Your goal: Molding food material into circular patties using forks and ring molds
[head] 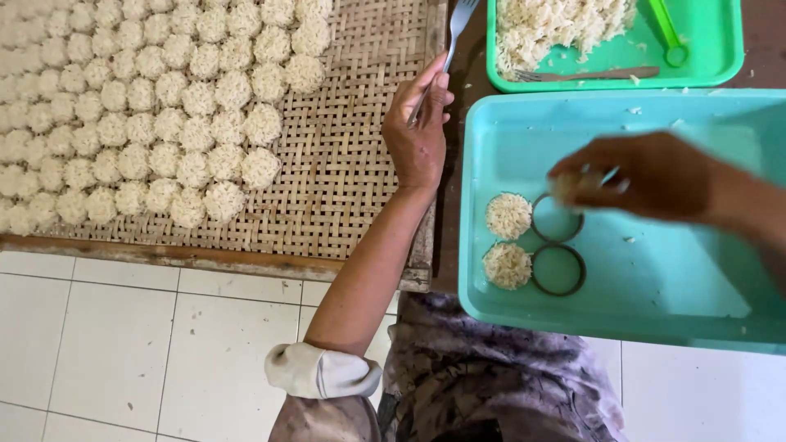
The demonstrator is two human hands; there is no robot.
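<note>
My left hand (419,131) rests on the edge of a woven bamboo tray (344,180) and grips a metal fork (453,37) that points away from me. My right hand (639,176), blurred, hovers inside a turquoise plastic tray (655,270), pinching a small clump of pale noodles above a metal ring (557,218). A second ring (558,269) lies just below it. Two round noodle pucks (508,216) (508,265) sit to the left of the rings.
Several rows of round noodle pucks (147,106) fill the left of the woven tray. A green tray (712,49) at the top holds a heap of loose noodles (557,24), another fork (589,74) and a green utensil (667,33). White floor tiles (123,344) lie below.
</note>
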